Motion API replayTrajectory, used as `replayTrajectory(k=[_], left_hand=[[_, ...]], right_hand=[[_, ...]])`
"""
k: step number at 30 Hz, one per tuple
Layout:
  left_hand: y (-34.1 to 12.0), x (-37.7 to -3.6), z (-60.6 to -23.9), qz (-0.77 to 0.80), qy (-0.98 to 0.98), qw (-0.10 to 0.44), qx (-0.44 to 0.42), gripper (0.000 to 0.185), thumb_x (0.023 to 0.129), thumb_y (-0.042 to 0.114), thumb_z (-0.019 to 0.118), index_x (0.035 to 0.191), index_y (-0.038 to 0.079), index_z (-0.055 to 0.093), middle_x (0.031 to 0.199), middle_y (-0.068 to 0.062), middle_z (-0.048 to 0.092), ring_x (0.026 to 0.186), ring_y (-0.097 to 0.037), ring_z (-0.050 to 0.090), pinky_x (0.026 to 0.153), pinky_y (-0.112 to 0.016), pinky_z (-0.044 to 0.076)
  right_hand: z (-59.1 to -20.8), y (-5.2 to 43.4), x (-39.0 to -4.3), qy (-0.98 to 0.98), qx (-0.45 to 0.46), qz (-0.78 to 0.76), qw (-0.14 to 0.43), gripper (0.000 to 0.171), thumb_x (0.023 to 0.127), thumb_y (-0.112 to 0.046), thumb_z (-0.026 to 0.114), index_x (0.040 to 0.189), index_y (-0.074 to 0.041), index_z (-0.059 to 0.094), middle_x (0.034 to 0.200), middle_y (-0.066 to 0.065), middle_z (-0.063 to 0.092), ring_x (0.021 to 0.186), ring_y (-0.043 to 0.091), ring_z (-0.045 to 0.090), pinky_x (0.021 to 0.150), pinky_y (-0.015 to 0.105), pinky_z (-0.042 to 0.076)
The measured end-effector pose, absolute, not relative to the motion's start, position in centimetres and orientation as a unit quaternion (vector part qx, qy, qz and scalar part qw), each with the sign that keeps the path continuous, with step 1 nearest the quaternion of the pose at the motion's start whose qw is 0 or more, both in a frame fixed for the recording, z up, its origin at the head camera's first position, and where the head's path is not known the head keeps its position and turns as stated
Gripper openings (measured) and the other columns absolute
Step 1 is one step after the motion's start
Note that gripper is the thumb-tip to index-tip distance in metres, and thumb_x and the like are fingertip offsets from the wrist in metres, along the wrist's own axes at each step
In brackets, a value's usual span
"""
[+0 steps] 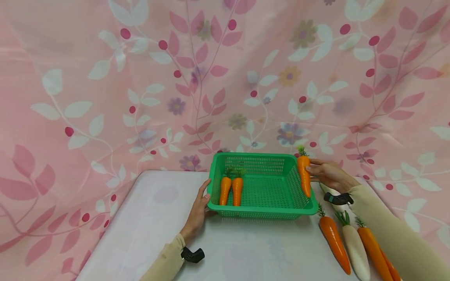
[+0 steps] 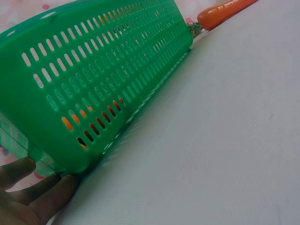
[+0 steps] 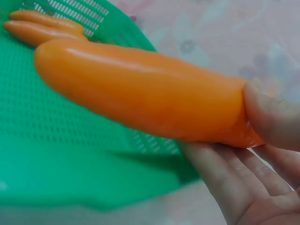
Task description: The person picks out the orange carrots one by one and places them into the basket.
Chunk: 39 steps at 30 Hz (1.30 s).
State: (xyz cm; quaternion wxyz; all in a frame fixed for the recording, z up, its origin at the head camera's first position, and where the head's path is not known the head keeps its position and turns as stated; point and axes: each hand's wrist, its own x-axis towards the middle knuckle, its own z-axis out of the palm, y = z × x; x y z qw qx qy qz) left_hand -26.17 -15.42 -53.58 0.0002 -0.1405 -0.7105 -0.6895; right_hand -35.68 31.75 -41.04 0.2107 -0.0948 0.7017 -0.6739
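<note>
The white tabletop point(image 1: 168, 199) has a rounded far left corner. Toward its back stands a green basket point(image 1: 267, 213). Right of that lie a carrot point(image 1: 334, 241), a white radish point(image 1: 356, 249), and a second carrot point(image 1: 373, 250) with a third carrot point(image 1: 390, 267) beside it. Farther back, another radish point(image 1: 329, 189) is partly hidden by a sleeve point(image 1: 393, 230).

Scanning from twelve o'clock, the green basket point(image 1: 260, 211), round to one, the carrot point(image 1: 304, 175) in my right grip point(image 1: 330, 175), and I can read nothing: no word, number, brand or sign, in any view.
</note>
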Motion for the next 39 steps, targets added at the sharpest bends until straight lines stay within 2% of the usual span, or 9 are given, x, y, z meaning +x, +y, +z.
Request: replayTrajectory(k=[7,13,20,25,31,39], left_hand=[[-15.4,-26.2,-53.6,-0.685,-0.716,0.006,-0.137,0.048,0.109,0.037,0.029,0.156,0.042,0.019,0.161,0.001,0.020,0.126,-0.036,0.053,0.103,-0.050,0.040],[-15.4,-25.4,-52.3,-0.695,-0.705,-0.014,-0.140,0.051,0.109,0.031,0.029,0.158,0.034,0.015,0.162,-0.007,0.017,0.128,-0.044,0.049,0.101,-0.052,0.042],[-15.2,-24.4,-50.7,-0.694,-0.705,-0.011,-0.148,0.053,0.109,0.028,0.030,0.160,0.027,0.015,0.161,-0.012,0.021,0.123,-0.045,0.052,0.100,-0.048,0.043],[-15.4,-24.5,-50.9,-0.698,-0.700,-0.017,-0.151,0.052,0.109,0.031,0.030,0.159,0.029,0.015,0.160,-0.015,0.025,0.121,-0.046,0.054,0.100,-0.047,0.043],[-15.5,-24.6,-50.9,-0.692,-0.706,-0.011,-0.151,0.053,0.109,0.031,0.030,0.160,0.028,0.014,0.160,-0.013,0.023,0.122,-0.045,0.054,0.101,-0.046,0.041],[-15.5,-24.7,-50.6,-0.685,-0.713,-0.001,-0.152,0.052,0.109,0.027,0.029,0.160,0.027,0.016,0.158,-0.016,0.028,0.118,-0.046,0.056,0.103,-0.048,0.039]], right_hand=[[-41.4,29.6,-35.8,0.685,-0.084,-0.689,0.222,0.061,0.102,-0.007,0.052,0.153,0.000,0.019,0.115,-0.001,0.064,0.102,0.018,0.065,0.093,0.042,0.052],[-41.7,27.8,-35.7,0.684,-0.098,-0.687,0.225,0.055,0.100,-0.005,0.053,0.148,0.002,0.027,0.114,0.005,0.062,0.100,0.020,0.066,0.091,0.045,0.053],[-42.0,26.1,-35.7,0.687,-0.098,-0.683,0.229,0.064,0.101,-0.005,0.053,0.152,0.004,0.016,0.122,0.008,0.056,0.104,0.018,0.064,0.098,0.052,0.048],[-42.1,25.0,-35.7,0.686,-0.088,-0.683,0.234,0.070,0.100,-0.005,0.054,0.154,0.003,0.010,0.128,0.014,0.050,0.107,0.019,0.063,0.104,0.059,0.040],[-42.1,24.2,-35.9,0.682,-0.095,-0.684,0.242,0.068,0.101,-0.004,0.053,0.154,0.003,0.010,0.130,0.015,0.048,0.108,0.020,0.062,0.104,0.058,0.040],[-42.4,22.4,-36.4,0.673,-0.102,-0.682,0.266,0.066,0.101,-0.002,0.052,0.153,0.003,0.011,0.130,0.017,0.048,0.108,0.022,0.062,0.106,0.060,0.037]])
